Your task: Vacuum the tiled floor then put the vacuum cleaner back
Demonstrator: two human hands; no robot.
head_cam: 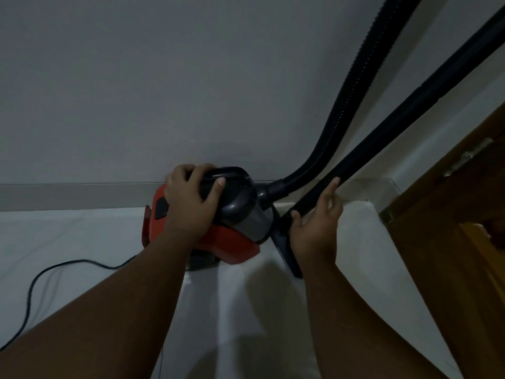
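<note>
A red and dark grey canister vacuum cleaner (235, 242) sits on the pale tiled floor (82, 242) against the wall's skirting. My left hand (188, 203) is wrapped around its black carry handle. A ribbed black hose (352, 105) rises from its front and leaves the frame at the top. Beside it the black rigid wand (404, 116) leans up to the right. My right hand (317, 225) rests against the wand's lower end with fingers partly spread, thumb on one side. The floor head (287, 253) lies below that hand, partly hidden.
A black power cord (41, 280) curls over the floor at the left. The grey wall (164, 77) and skirting (68, 195) stand right behind the vacuum. A brown wooden door (464, 214) with a metal hinge stands at the right.
</note>
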